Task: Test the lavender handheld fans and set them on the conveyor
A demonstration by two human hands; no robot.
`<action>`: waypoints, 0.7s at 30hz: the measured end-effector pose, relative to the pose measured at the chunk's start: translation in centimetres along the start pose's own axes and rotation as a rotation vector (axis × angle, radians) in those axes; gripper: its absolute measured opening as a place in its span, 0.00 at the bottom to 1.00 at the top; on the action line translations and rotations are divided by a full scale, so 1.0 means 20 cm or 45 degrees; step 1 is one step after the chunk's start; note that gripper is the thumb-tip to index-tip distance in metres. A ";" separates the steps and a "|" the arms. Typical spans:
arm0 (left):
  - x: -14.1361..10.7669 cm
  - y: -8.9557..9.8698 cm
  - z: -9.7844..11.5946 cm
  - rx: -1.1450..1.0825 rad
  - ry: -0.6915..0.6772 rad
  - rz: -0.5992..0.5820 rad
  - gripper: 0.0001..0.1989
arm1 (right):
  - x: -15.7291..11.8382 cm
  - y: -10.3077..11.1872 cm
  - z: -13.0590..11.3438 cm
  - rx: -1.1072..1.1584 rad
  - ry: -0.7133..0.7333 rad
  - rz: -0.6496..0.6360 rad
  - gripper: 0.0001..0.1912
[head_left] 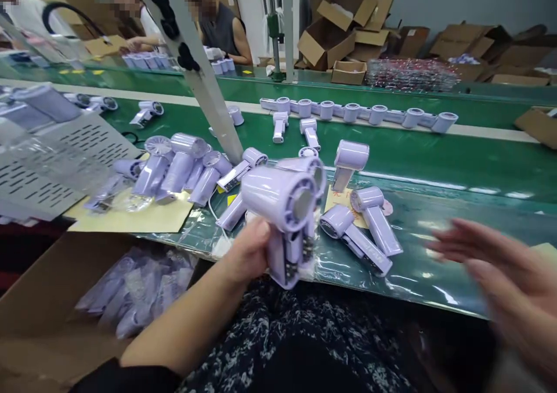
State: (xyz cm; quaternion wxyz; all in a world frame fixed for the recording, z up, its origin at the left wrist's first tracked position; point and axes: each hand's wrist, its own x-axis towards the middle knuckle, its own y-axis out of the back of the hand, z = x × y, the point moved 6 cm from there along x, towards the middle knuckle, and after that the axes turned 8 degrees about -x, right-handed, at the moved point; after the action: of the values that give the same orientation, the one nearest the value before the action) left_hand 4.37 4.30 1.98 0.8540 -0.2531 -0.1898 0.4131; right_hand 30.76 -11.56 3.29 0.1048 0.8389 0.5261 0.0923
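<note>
My left hand [249, 247] is closed around lavender handheld fans [276, 193]; two heads show, one behind the other, with a dark slot along the nearer handle. My right hand [500, 271] is off to the right, blurred by motion, with its fingers stretched out and nothing visible in it. Between my hands, two loose fans lie on the table: one fan [354, 239] with its dark slotted side showing, and another fan [378, 222] partly beside it. Just behind them another lavender fan [351, 156] stands head up on a yellowish paper.
A green conveyor belt [478, 158] runs across behind the table, bearing a row of fans [351, 112]. Several fans [150, 172] are heaped left, near a slotted metal plate [47, 166]. A slanted white post [204, 85] rises there. Below, a carton [39, 300] holds bagged parts. People sit opposite.
</note>
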 end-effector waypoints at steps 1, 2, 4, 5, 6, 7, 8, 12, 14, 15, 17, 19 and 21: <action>0.00 -0.05 -0.03 0.032 0.056 -0.056 0.31 | 0.02 -0.15 -0.02 0.073 0.052 -0.042 0.21; -0.01 -0.08 -0.06 0.076 0.106 -0.106 0.31 | 0.04 -0.32 -0.03 0.203 0.049 -0.200 0.26; -0.05 -0.10 -0.08 0.157 0.138 -0.133 0.28 | 0.08 -0.55 -0.02 0.407 -0.046 -0.243 0.26; -0.07 -0.08 -0.08 0.176 0.128 -0.100 0.27 | 0.10 -0.62 -0.01 0.489 -0.114 -0.262 0.25; -0.09 -0.05 -0.06 0.167 0.104 -0.038 0.26 | 0.12 -0.67 -0.01 0.550 -0.184 -0.273 0.23; -0.11 -0.01 -0.05 0.126 0.081 0.045 0.25 | 0.13 -0.71 -0.01 0.596 -0.244 -0.311 0.23; -0.12 0.03 -0.04 0.066 0.071 0.133 0.25 | 0.14 -0.74 -0.01 0.632 -0.283 -0.366 0.24; -0.16 0.10 0.01 -0.150 0.080 0.319 0.26 | 0.17 -0.77 -0.06 0.684 -0.281 -0.500 0.25; -0.17 0.08 0.05 -0.246 0.142 0.274 0.25 | 0.17 -0.78 -0.08 0.671 -0.288 -0.510 0.22; -0.17 0.07 0.06 -0.293 0.193 0.232 0.25 | 0.17 -0.79 -0.09 0.668 -0.294 -0.523 0.21; -0.18 0.04 0.08 -0.340 0.307 0.137 0.27 | 0.16 -0.80 -0.10 0.695 -0.297 -0.558 0.18; -0.17 0.03 0.09 -0.301 0.352 0.092 0.28 | 0.15 -0.80 -0.11 0.787 -0.332 -0.576 0.14; -0.14 0.03 0.08 -0.259 0.339 0.066 0.26 | 0.14 -0.81 -0.11 0.900 -0.425 -0.574 0.12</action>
State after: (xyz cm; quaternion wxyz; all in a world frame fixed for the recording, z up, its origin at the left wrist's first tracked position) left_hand 1.45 2.88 2.60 0.8306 -0.3956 -0.1092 0.3763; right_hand 17.35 -1.96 1.16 -0.0873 0.6911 0.6707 -0.2548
